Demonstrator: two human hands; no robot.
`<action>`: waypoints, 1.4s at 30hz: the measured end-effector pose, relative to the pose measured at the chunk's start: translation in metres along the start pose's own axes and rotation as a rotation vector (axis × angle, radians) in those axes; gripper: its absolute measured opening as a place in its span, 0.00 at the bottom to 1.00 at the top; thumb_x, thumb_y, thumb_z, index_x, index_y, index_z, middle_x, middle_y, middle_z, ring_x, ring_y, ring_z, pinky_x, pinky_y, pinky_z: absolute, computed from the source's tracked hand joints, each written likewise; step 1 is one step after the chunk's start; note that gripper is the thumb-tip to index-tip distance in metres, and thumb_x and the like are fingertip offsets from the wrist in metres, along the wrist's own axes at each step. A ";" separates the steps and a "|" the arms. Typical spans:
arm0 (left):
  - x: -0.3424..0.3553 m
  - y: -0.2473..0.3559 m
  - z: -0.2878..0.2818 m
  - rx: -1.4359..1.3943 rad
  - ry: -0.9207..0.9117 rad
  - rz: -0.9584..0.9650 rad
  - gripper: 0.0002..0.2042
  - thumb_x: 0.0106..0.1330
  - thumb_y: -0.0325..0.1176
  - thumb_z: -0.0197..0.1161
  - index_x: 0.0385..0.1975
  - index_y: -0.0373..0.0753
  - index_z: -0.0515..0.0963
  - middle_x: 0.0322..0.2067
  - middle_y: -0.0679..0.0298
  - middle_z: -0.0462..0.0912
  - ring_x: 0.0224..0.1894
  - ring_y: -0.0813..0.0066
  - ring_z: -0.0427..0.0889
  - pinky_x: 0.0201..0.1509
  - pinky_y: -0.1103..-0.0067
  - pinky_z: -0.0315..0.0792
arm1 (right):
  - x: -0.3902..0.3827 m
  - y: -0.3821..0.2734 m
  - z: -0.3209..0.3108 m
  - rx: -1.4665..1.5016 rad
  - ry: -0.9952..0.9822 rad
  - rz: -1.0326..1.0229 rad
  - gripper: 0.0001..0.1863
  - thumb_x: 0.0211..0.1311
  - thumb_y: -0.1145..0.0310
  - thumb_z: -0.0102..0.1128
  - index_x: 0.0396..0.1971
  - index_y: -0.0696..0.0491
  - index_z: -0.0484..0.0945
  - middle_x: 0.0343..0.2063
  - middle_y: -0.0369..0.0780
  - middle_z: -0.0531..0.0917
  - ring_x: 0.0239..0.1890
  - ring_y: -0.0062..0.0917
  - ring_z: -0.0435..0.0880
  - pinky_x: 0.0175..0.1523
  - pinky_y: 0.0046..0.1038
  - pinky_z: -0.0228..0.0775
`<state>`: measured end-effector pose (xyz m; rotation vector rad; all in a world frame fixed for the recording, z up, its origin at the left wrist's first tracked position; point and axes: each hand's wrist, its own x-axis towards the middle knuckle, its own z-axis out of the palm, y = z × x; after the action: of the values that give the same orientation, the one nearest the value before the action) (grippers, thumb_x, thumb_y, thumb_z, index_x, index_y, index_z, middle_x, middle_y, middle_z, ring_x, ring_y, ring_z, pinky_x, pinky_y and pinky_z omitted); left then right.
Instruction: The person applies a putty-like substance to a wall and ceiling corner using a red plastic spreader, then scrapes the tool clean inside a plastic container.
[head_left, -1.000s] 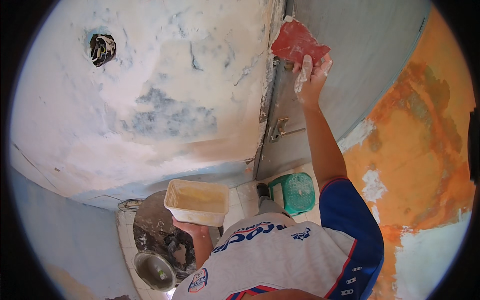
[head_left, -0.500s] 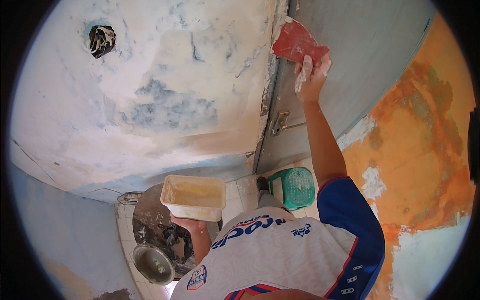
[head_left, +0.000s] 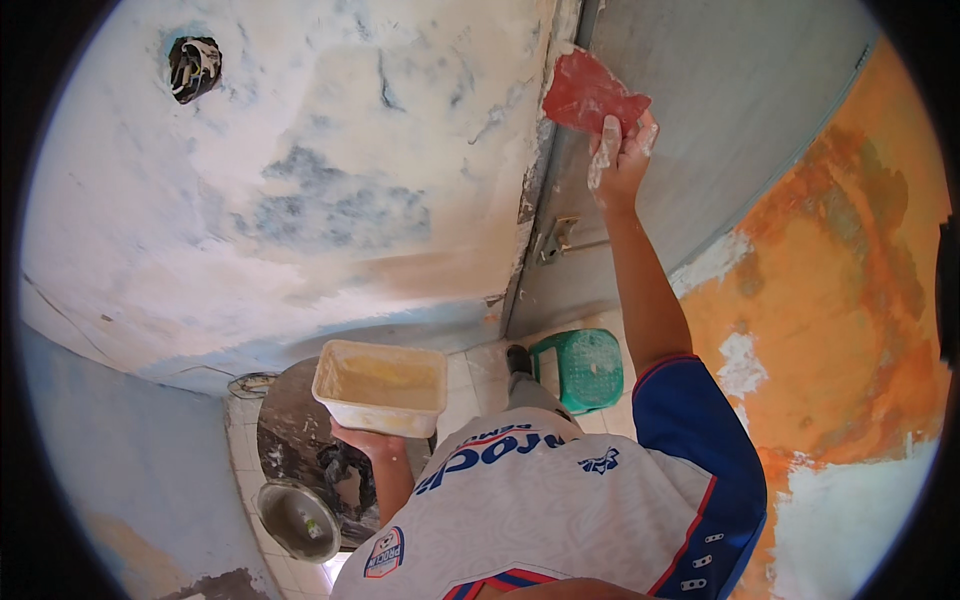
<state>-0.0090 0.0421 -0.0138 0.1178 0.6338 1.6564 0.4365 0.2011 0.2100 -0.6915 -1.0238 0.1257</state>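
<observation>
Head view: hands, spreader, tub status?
Right hand, raised before grey door, grips red spreader. Left hand under pale tub, supporting it. Green stool on floor beside foot; nothing visibly blocking spreader.

The red scraper, a thin flat piece with uneven edges and whitish smears, was raised in the right hand, near the edge of the patchy wall. The cream rectangular tub was supported from below by the left hand, its open top upward, and pale yellowish residue coated its inside walls.
</observation>
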 end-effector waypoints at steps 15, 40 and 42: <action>0.005 -0.007 -0.002 -0.049 -0.079 -0.004 0.33 0.70 0.61 0.42 0.67 0.45 0.70 0.64 0.61 0.75 0.65 0.56 0.75 0.67 0.61 0.71 | 0.071 -0.074 0.033 0.153 0.100 -0.231 0.22 0.76 0.73 0.54 0.62 0.57 0.58 0.45 0.40 0.78 0.31 0.16 0.74 0.29 0.21 0.69; 0.007 0.007 -0.017 -0.043 0.036 0.037 0.36 0.70 0.63 0.41 0.70 0.46 0.68 0.67 0.60 0.72 0.68 0.53 0.72 0.70 0.58 0.69 | 0.116 -0.087 0.032 -0.133 -0.075 -0.214 0.21 0.78 0.69 0.53 0.65 0.56 0.62 0.45 0.36 0.79 0.37 0.12 0.75 0.37 0.16 0.69; 0.008 0.005 -0.024 -0.057 -0.047 0.057 0.36 0.70 0.63 0.41 0.69 0.45 0.68 0.67 0.60 0.73 0.67 0.54 0.73 0.70 0.59 0.69 | 0.113 -0.086 0.024 -0.278 -0.156 -0.204 0.21 0.78 0.69 0.53 0.65 0.56 0.62 0.45 0.35 0.79 0.36 0.12 0.74 0.36 0.15 0.69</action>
<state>-0.0249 0.0418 -0.0339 0.1340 0.5519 1.7208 0.4589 0.1906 0.3524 -0.8331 -1.2705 -0.1456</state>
